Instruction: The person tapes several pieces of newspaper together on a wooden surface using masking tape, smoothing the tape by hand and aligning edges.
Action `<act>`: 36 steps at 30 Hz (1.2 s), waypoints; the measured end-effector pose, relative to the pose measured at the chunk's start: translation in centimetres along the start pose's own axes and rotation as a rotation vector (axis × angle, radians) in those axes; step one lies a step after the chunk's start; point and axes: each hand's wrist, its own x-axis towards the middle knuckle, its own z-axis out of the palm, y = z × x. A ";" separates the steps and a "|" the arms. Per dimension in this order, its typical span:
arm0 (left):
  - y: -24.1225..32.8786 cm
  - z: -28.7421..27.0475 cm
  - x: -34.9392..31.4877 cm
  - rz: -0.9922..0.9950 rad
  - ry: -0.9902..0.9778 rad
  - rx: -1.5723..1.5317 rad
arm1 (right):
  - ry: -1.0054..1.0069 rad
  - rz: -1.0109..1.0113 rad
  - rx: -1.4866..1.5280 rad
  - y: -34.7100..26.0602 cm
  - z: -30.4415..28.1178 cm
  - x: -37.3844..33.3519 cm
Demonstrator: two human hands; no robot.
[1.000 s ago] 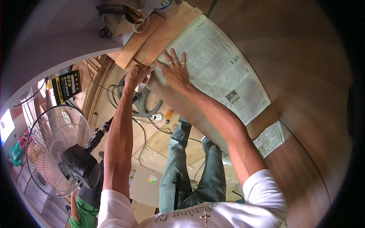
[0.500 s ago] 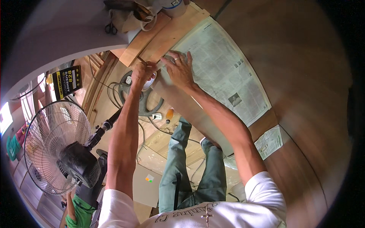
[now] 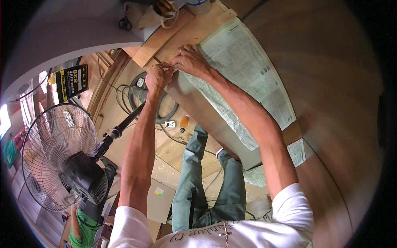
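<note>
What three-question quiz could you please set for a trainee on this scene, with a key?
1. True or false: the left hand and the right hand are close together.
2. Multiple choice: what does the right forearm pass over in this view?
A) a carpet
B) a newspaper
C) a mirror
3. Fill in the blank: the fan is on the person's ____ side.

Key: 1. True. 2. B. 3. Left.

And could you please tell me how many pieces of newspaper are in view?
2 for certain: a large sheet by the right hand, and a smaller piece right of the right arm. A patch left of it may join that piece behind the arm.
</note>
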 end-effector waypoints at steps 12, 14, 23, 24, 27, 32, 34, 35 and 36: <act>-2.1 0.3 1.2 -0.016 -0.268 -0.710 | 0.071 -0.073 -0.001 0.4 0.4 0.0; -2.6 1.0 1.2 -0.028 -0.324 -0.778 | 0.100 -0.100 0.022 0.8 0.7 -0.1; -0.9 1.8 0.1 -0.269 -0.182 -0.973 | 0.060 -0.120 0.058 1.4 0.9 -0.5; -0.8 1.8 -0.3 -0.282 -0.121 -0.986 | 0.057 -0.120 0.059 1.4 1.0 -0.5; -1.0 2.2 -1.3 -0.258 -0.024 -0.920 | 0.099 -0.122 0.067 1.3 0.8 -0.4; -1.8 2.4 -3.7 -0.206 0.078 -0.932 | 0.069 -0.149 0.041 1.2 0.5 -0.5; -2.8 2.3 -4.5 -0.217 0.106 -0.847 | 0.059 -0.161 0.013 1.5 0.7 -0.7; -4.2 1.9 -4.5 -0.227 0.142 -0.760 | 0.053 -0.177 -0.011 1.3 0.8 -0.3; -5.5 1.5 -4.3 -0.221 0.183 -0.522 | 0.060 -0.183 -0.007 1.2 0.9 0.0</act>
